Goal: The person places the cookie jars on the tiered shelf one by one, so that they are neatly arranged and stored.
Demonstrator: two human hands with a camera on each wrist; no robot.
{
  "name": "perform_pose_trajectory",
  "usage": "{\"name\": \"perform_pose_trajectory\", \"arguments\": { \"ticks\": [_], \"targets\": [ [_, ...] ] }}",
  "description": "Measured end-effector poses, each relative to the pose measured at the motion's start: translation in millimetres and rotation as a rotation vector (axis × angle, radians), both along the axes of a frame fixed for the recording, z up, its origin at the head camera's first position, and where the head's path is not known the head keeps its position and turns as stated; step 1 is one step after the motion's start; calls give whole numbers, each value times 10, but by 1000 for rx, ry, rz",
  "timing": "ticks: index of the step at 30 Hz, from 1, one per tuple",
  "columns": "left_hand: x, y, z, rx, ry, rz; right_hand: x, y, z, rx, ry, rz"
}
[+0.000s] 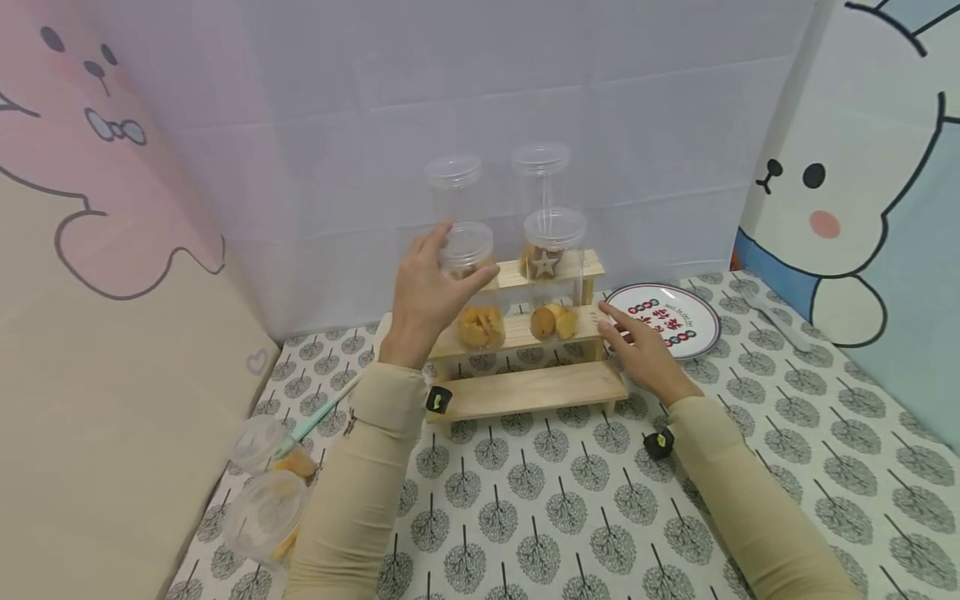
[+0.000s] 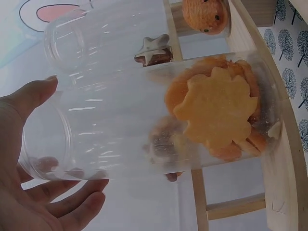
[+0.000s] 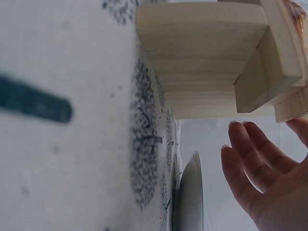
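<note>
In the head view, my left hand [image 1: 423, 296] is spread around the lid of a clear jar of yellow-orange cookies [image 1: 480, 327], which stands on the middle step of a wooden tiered stand [image 1: 525, 392]. Flower-shaped cookies [image 2: 216, 108] show through its wall in the left wrist view. Thumb and fingers lie on opposite sides of the lid; firm contact cannot be told. Beside it is a second jar [image 1: 555, 267] with round cookies at its bottom. My right hand [image 1: 641, 350], fingers loosely extended, is at the stand's right end, a fingertip close to or touching the wood.
Two more lidded jars [image 1: 453, 187] [image 1: 542, 175] stand on the top step. Behind the right hand lies a white plate [image 1: 693, 321] with red lettering, then a pale spoon-like utensil [image 1: 780, 325]. Left, two clear containers [image 1: 266, 508] [image 1: 255, 442] lie near a green-handled utensil [image 1: 318, 417].
</note>
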State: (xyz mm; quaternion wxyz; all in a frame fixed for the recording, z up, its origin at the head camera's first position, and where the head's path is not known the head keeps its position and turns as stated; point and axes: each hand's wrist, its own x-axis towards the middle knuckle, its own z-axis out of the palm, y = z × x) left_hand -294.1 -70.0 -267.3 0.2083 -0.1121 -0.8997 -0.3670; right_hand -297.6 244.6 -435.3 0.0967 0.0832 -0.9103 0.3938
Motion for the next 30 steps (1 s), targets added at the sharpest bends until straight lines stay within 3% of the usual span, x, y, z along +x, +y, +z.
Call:
{"name": "perform_pose_trajectory", "arguments": {
  "ticks": [13,30],
  "targets": [
    [-67,70,-11,-78,-44,48,-23,4,-32,2,-2,0],
    [-101,65,-59,-82,-4,36,-31,10,-25,-3,-4,-1]
  ]
}}
